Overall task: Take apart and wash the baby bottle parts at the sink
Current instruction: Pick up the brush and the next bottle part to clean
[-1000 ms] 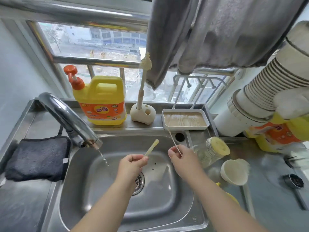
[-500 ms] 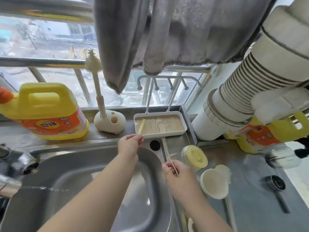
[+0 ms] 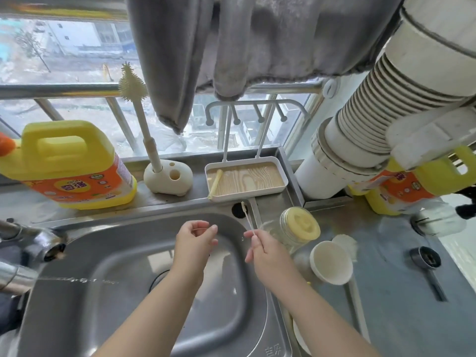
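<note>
A pale yellow straw [image 3: 215,182] lies in the white drying tray [image 3: 279,173] on the ledge behind the sink [image 3: 134,292]. My left hand [image 3: 195,237] hovers over the basin with fingers loosely curled and nothing in it. My right hand [image 3: 260,244] pinches a thin straw brush [image 3: 247,215] that points up toward the tray. The glass baby bottle [image 3: 291,228] lies on its side on the counter just right of that hand. A white cap [image 3: 331,262] sits next to it.
The faucet [image 3: 31,243] at left runs a thin stream into the basin. A yellow detergent jug [image 3: 69,166] and a bottle brush in its holder [image 3: 167,177] stand on the ledge. Grey cloths [image 3: 231,47] hang overhead. A ribbed white pipe [image 3: 360,119] crosses at right.
My left hand reached to the tray, laid the straw in it and came back over the basin with nothing in it. My right hand kept the thin brush. The view swung right.
</note>
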Action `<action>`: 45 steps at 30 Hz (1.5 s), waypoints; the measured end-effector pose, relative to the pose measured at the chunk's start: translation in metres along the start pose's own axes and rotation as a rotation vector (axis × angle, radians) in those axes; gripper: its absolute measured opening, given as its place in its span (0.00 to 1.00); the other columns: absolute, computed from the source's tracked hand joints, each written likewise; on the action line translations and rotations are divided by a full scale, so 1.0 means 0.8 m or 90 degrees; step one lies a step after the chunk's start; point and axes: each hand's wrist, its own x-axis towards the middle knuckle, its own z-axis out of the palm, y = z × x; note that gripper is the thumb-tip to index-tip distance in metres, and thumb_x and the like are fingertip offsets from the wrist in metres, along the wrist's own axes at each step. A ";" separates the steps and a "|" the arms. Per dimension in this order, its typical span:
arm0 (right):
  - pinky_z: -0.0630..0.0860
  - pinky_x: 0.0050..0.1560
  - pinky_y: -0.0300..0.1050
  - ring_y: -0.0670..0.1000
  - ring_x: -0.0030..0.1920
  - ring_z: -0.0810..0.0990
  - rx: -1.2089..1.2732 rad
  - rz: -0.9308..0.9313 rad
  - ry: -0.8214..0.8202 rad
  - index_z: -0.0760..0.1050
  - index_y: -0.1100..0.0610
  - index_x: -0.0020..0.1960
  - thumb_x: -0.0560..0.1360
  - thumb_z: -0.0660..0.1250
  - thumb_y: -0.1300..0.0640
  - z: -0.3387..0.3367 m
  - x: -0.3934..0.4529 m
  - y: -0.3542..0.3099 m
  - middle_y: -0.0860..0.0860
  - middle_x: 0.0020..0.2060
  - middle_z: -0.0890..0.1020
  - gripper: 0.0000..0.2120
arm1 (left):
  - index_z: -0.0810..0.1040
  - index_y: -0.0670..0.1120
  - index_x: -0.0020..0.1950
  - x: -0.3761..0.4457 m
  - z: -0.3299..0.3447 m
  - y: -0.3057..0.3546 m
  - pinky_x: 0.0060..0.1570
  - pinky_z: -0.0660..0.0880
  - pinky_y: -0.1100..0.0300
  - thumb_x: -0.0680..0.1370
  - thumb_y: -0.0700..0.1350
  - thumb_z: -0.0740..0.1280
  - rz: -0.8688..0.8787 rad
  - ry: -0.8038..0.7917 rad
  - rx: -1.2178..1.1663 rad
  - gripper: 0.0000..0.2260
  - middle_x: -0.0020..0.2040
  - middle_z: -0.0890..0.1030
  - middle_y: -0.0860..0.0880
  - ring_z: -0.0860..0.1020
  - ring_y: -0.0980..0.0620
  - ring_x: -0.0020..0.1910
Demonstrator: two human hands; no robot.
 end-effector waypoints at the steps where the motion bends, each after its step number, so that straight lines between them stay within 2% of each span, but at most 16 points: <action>1: 0.66 0.34 0.30 0.40 0.32 0.71 0.000 -0.004 -0.003 0.72 0.50 0.54 0.82 0.52 0.57 0.001 -0.003 0.002 0.49 0.37 0.79 0.11 | 0.73 0.45 0.46 -0.010 -0.003 -0.006 0.38 0.71 0.58 0.77 0.38 0.68 0.007 -0.022 0.020 0.04 0.41 0.77 0.46 0.77 0.51 0.35; 4: 0.67 0.33 0.27 0.40 0.33 0.72 0.008 -0.004 -0.004 0.74 0.50 0.51 0.81 0.55 0.59 0.002 -0.011 0.007 0.47 0.35 0.77 0.10 | 0.74 0.45 0.44 -0.037 -0.007 -0.017 0.36 0.71 0.60 0.77 0.36 0.67 0.024 -0.096 0.061 0.05 0.39 0.77 0.46 0.77 0.51 0.34; 7: 0.68 0.36 0.30 0.43 0.37 0.75 0.031 0.018 0.023 0.77 0.52 0.51 0.80 0.57 0.59 -0.002 -0.025 0.013 0.43 0.34 0.76 0.10 | 0.76 0.45 0.43 -0.056 -0.003 -0.017 0.38 0.71 0.60 0.76 0.36 0.68 0.051 -0.152 0.100 0.05 0.37 0.78 0.46 0.77 0.51 0.35; 11: 0.67 0.33 0.27 0.39 0.34 0.74 0.060 0.039 0.098 0.78 0.50 0.51 0.80 0.58 0.58 -0.026 -0.056 0.028 0.42 0.34 0.77 0.10 | 0.77 0.46 0.44 -0.079 0.012 -0.012 0.39 0.72 0.58 0.76 0.39 0.69 0.120 -0.231 0.177 0.03 0.37 0.79 0.47 0.77 0.51 0.37; 15: 0.69 0.32 0.28 0.41 0.35 0.76 0.072 0.077 0.178 0.76 0.45 0.47 0.80 0.61 0.55 -0.065 -0.089 0.061 0.43 0.34 0.78 0.08 | 0.78 0.47 0.43 -0.100 0.045 -0.007 0.38 0.71 0.63 0.75 0.40 0.69 0.203 -0.299 0.281 0.03 0.37 0.80 0.48 0.75 0.54 0.35; 17: 0.71 0.36 0.31 0.44 0.39 0.78 0.026 0.092 0.221 0.76 0.43 0.43 0.78 0.64 0.55 -0.085 -0.097 0.085 0.43 0.37 0.80 0.08 | 0.79 0.48 0.43 -0.108 0.063 -0.008 0.38 0.71 0.64 0.75 0.40 0.68 0.230 -0.333 0.329 0.04 0.40 0.81 0.47 0.75 0.54 0.36; 18: 0.74 0.39 0.36 0.45 0.41 0.79 -0.001 0.104 0.230 0.76 0.44 0.41 0.77 0.65 0.55 -0.093 -0.099 0.097 0.43 0.38 0.81 0.08 | 0.79 0.49 0.43 -0.110 0.070 -0.010 0.38 0.71 0.66 0.75 0.40 0.68 0.235 -0.347 0.346 0.04 0.41 0.81 0.48 0.76 0.54 0.37; 21: 0.77 0.45 0.44 0.45 0.41 0.79 -0.085 0.133 0.205 0.79 0.46 0.46 0.75 0.66 0.52 -0.105 -0.101 0.126 0.44 0.38 0.81 0.03 | 0.79 0.49 0.44 -0.115 0.085 -0.018 0.35 0.71 0.71 0.76 0.41 0.68 0.224 -0.352 0.374 0.03 0.42 0.81 0.50 0.78 0.53 0.42; 24: 0.75 0.46 0.42 0.45 0.42 0.78 -0.171 0.118 0.180 0.77 0.43 0.59 0.74 0.68 0.49 -0.110 -0.094 0.143 0.42 0.37 0.79 0.13 | 0.79 0.48 0.44 -0.116 0.089 -0.027 0.42 0.74 0.64 0.75 0.40 0.68 0.210 -0.349 0.387 0.03 0.42 0.81 0.52 0.79 0.52 0.43; 26: 0.73 0.46 0.41 0.47 0.45 0.78 -0.220 0.112 0.166 0.75 0.42 0.62 0.75 0.67 0.48 -0.112 -0.086 0.149 0.43 0.40 0.79 0.15 | 0.79 0.48 0.43 -0.114 0.092 -0.032 0.45 0.75 0.60 0.75 0.40 0.69 0.202 -0.351 0.395 0.04 0.41 0.81 0.51 0.79 0.51 0.43; 29: 0.71 0.44 0.42 0.51 0.49 0.79 -0.295 0.094 0.181 0.77 0.46 0.59 0.78 0.63 0.48 -0.109 -0.076 0.159 0.46 0.47 0.82 0.11 | 0.78 0.49 0.42 -0.112 0.093 -0.038 0.43 0.74 0.61 0.75 0.39 0.68 0.201 -0.353 0.400 0.05 0.40 0.80 0.52 0.78 0.53 0.39; 33: 0.72 0.42 0.45 0.51 0.45 0.78 -0.307 0.041 0.217 0.79 0.52 0.51 0.78 0.62 0.50 -0.107 -0.080 0.163 0.47 0.46 0.82 0.09 | 0.78 0.49 0.41 -0.113 0.090 -0.043 0.38 0.72 0.67 0.75 0.38 0.68 0.200 -0.349 0.395 0.06 0.40 0.80 0.51 0.77 0.54 0.37; 37: 0.65 0.35 0.38 0.45 0.39 0.71 -0.309 -0.015 0.249 0.78 0.50 0.50 0.78 0.63 0.49 -0.119 -0.112 0.156 0.44 0.40 0.79 0.07 | 0.79 0.48 0.41 -0.114 0.075 -0.038 0.34 0.70 0.71 0.75 0.37 0.68 0.193 -0.332 0.349 0.07 0.40 0.81 0.47 0.77 0.50 0.37; 40: 0.64 0.33 0.31 0.43 0.38 0.71 -0.312 -0.088 0.256 0.79 0.46 0.47 0.77 0.65 0.50 -0.120 -0.140 0.135 0.42 0.37 0.78 0.04 | 0.80 0.47 0.43 -0.121 0.061 -0.026 0.39 0.73 0.64 0.76 0.41 0.69 0.178 -0.337 0.293 0.03 0.39 0.82 0.46 0.78 0.48 0.38; 43: 0.67 0.35 0.28 0.42 0.38 0.74 -0.260 -0.154 0.247 0.78 0.45 0.44 0.71 0.67 0.49 -0.107 -0.149 0.097 0.41 0.36 0.80 0.03 | 0.80 0.45 0.50 -0.126 0.044 -0.008 0.46 0.79 0.56 0.77 0.46 0.67 0.096 -0.358 0.097 0.07 0.45 0.83 0.46 0.81 0.50 0.43; 45: 0.69 0.35 0.32 0.42 0.37 0.76 -0.265 -0.203 0.207 0.78 0.45 0.45 0.68 0.65 0.47 -0.090 -0.141 0.066 0.40 0.36 0.80 0.07 | 0.79 0.44 0.56 -0.125 0.025 0.003 0.47 0.80 0.50 0.76 0.49 0.64 0.013 -0.369 -0.065 0.13 0.50 0.83 0.45 0.81 0.47 0.48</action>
